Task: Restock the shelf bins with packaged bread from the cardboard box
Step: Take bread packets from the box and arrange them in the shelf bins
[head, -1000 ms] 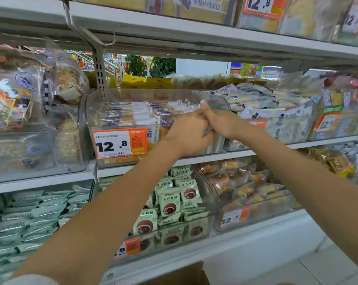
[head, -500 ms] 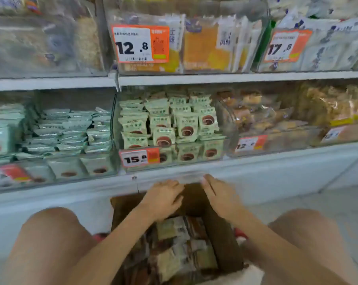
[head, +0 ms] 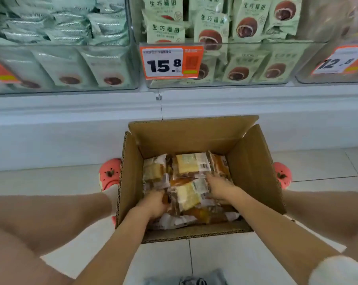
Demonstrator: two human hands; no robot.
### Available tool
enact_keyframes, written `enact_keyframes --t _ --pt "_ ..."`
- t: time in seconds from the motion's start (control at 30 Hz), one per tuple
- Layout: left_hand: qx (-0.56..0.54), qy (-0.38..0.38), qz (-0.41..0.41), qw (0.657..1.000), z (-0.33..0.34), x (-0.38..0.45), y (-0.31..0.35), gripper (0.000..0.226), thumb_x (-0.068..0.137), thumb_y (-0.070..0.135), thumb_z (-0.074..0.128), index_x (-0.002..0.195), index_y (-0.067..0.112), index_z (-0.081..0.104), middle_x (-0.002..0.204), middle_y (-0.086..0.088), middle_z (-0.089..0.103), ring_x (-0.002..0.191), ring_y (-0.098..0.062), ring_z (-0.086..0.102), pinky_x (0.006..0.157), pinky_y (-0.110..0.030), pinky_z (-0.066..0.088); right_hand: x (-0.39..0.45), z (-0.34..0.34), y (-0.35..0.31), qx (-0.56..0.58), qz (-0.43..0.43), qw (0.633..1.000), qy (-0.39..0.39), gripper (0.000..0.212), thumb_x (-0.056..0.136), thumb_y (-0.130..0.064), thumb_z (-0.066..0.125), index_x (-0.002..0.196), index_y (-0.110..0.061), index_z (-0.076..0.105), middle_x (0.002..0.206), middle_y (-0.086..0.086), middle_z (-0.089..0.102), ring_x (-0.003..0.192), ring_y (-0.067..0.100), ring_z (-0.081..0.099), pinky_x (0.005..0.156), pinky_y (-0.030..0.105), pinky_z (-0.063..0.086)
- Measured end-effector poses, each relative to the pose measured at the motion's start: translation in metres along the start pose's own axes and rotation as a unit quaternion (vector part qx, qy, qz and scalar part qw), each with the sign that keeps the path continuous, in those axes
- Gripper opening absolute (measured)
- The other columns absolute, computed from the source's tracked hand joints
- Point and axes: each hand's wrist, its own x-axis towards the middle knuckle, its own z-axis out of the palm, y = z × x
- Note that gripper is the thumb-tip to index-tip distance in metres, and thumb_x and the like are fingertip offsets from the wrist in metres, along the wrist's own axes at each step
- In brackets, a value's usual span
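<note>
An open cardboard box (head: 254, 171) stands on the floor between my knees. Inside it lie several clear packs of yellow and orange bread (head: 191, 165). Both my hands are down inside the box. My left hand (head: 154, 203) curls its fingers into the packs at the near left. On the right, my right hand (head: 220, 187) lies on the pile with its fingers wrapped over the edge of a bread pack (head: 189, 194). Above the box, a clear shelf bin (head: 256, 79) holds green packs with a 15.8 price tag (head: 170, 60).
A bin of pale green packs (head: 60, 64) is at the upper left, another bin with a 12.8 tag (head: 338, 63) at the upper right. The white shelf base (head: 71, 124) runs behind the box. Pink shoes (head: 109, 173) flank it on the tiled floor.
My hands left the upper shelf bin, came down past the box's rim, and are now inside the box on the bread packs. The view dropped from the shelves to the box.
</note>
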Motion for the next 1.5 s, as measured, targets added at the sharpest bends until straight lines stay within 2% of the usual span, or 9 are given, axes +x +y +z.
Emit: enact_keyframes --t 0.13,0.47,0.7,0.87,1.0,1.07,1.23,1.37,1.5 --pt "-0.062 0.037 -0.013 0.997 0.002 -0.003 -0.003 0.038 0.094 0.028 0.053 0.13 0.017 0.049 0.132 -0.008 0.049 0.115 -0.026 0.051 0.091 -0.031 0.046 0.034 -0.01 -0.021 -0.101 -0.044 0.989 0.095 0.089 0.086 -0.025 0.067 0.151 -0.024 0.006 0.159 0.007 0.004 0.145 0.031 0.015 0.111 0.046 0.032" --pt "-0.087 0.071 -0.104 0.988 0.01 -0.002 -0.013 0.021 0.096 0.024 0.044 0.108 0.012 0.057 0.11 -0.01 0.059 0.096 -0.029 0.057 0.08 -0.035 0.049 0.087 -0.004 -0.038 -0.072 -0.018 0.995 0.07 0.113 0.072 -0.063 0.067 0.152 -0.021 -0.002 0.158 0.009 -0.007 0.144 0.042 -0.002 0.117 0.053 0.014" --pt "-0.077 0.058 -0.125 0.987 0.007 -0.005 -0.013 0.027 0.095 0.02 0.045 0.118 0.011 0.056 0.117 -0.01 0.059 0.101 -0.028 0.057 0.086 -0.039 0.051 0.082 0.0 -0.043 -0.032 -0.029 0.992 0.123 0.079 0.083 -0.033 0.07 0.145 -0.022 0.024 0.149 0.014 0.022 0.129 0.042 0.037 0.103 0.048 0.041" --pt "-0.19 0.131 -0.103 0.967 -0.005 -0.004 -0.007 0.041 0.089 0.015 0.057 0.129 0.012 0.047 0.128 -0.011 0.053 0.112 -0.026 0.054 0.093 -0.035 0.048 0.05 -0.038 -0.041 0.111 -0.077 0.989 -0.064 0.081 0.077 -0.047 0.073 0.144 -0.024 0.034 0.147 0.003 0.036 0.13 0.024 0.041 0.105 0.033 0.038" --pt "-0.272 0.192 -0.01 0.943 -0.026 -0.012 0.005 0.097 0.069 0.02 0.084 0.147 0.015 0.026 0.142 -0.003 0.038 0.131 -0.019 0.038 0.107 -0.03 0.032 0.012 -0.07 -0.045 0.296 -0.04 0.905 -0.304 0.049 0.091 -0.033 0.058 0.136 -0.023 0.04 0.14 0.011 0.049 0.127 0.032 0.048 0.105 0.054 0.038" --pt "-0.304 0.162 0.033 0.938 -0.034 -0.017 0.011 0.103 0.064 0.025 0.087 0.147 0.017 0.026 0.135 0.007 0.039 0.126 -0.01 0.037 0.106 -0.026 0.031 -0.007 -0.076 -0.048 0.351 -0.046 0.874 -0.334 0.036 0.095 -0.031 0.048 0.128 -0.019 0.046 0.132 0.015 0.055 0.121 0.034 0.053 0.104 0.053 0.04" --pt "-0.506 0.116 0.025 0.854 -0.045 -0.034 0.025 0.066 0.069 0.02 0.085 0.124 0.011 0.051 0.114 -0.006 0.064 0.099 -0.021 0.067 0.085 -0.041 0.057 -0.049 -0.09 -0.048 0.419 -0.098 0.87 -0.24 0.052 0.085 -0.053 0.05 0.125 -0.019 0.052 0.118 0.014 0.063 0.106 0.029 0.061 0.089 0.04 0.052" --pt "-0.607 0.118 0.051 0.784 -0.052 -0.051 0.046 0.03 0.085 0.023 0.07 0.104 0.01 0.05 0.106 -0.011 0.067 0.08 -0.017 0.072 0.065 -0.031 0.06 -0.083 -0.104 -0.045 0.345 -0.151 0.926 -0.01 0.022 0.089 -0.044 0.057 0.099 -0.025 0.06 0.092 0.0 0.066 0.079 0.012 0.065 0.062 0.024 0.051" --pt "-0.564 0.116 0.089 0.813 -0.075 -0.067 0.061 0.041 0.088 0.045 0.06 0.112 0.011 0.058 0.101 -0.007 0.073 0.09 -0.021 0.071 0.07 -0.03 0.058 -0.112 -0.124 -0.045 0.301 -0.202 0.929 0.073 0.019 0.091 -0.041 0.056 0.102 -0.028 0.065 0.089 -0.001 0.069 0.079 0.013 0.068 0.063 0.025 0.054"
